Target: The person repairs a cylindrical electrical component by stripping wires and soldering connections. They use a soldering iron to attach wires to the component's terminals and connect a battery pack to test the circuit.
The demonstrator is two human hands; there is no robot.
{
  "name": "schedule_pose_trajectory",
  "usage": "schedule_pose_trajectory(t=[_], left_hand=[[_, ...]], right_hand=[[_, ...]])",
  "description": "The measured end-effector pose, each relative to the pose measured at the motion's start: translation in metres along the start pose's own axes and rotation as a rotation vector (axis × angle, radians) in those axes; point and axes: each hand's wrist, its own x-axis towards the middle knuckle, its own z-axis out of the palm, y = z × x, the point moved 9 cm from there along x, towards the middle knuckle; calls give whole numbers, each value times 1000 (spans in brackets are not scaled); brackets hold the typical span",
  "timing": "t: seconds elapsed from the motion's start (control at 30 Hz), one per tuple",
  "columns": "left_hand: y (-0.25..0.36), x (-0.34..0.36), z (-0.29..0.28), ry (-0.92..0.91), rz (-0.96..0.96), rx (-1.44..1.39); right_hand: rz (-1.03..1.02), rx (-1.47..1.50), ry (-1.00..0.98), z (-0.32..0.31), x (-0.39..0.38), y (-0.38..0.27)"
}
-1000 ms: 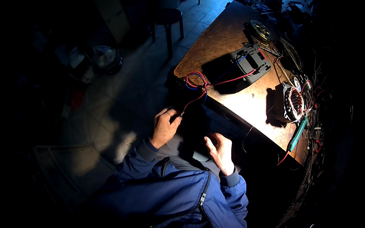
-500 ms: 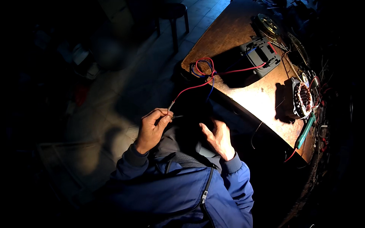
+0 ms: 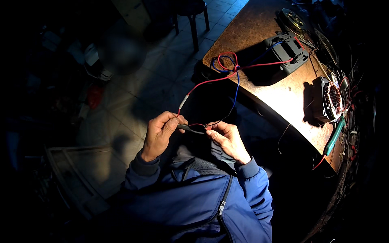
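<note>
My left hand (image 3: 157,137) pinches a red wire (image 3: 214,80) just below a pale sleeve (image 3: 184,101) that is slipped around it. A short dark piece, perhaps sleeving, also sticks out from those fingers toward my right hand (image 3: 230,141). Thumb and forefinger of the right hand are closed on a small wire joint, where a thin red lead and a dark lead come together. From there the blue wire (image 3: 236,95) rises to the table. Red and blue are looped in a loose knot at the table edge and run to a grey plastic housing (image 3: 289,54).
The wooden table (image 3: 243,30) carries a wound copper stator (image 3: 331,100), a green-handled tool (image 3: 335,135) and a round metal wheel (image 3: 293,19). Its near edge runs diagonally on my right. A dark stool (image 3: 190,8) stands on the tiled floor beyond.
My right hand has closed from open onto the wire joint, drawing the blue wire nearer. On the left, my fingers now grip below the pale sleeve. The view has shifted slightly.
</note>
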Motion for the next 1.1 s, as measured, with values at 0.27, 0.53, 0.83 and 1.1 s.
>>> schedule_pose_trajectory(t=[0.27, 0.53, 0.83, 1.1], left_hand=[[-3, -1, -1, 14, -30, -54], [-3, -2, 0, 12, -63, -63], [1, -5, 9, -58, -84, -85], [-16, -10, 32, -174, -126, -31]], right_hand=[[31, 296, 119, -6, -14, 20], [48, 478, 178, -8, -21, 22], [41, 495, 240, -13, -22, 30], [23, 452, 265, -14, -21, 27]])
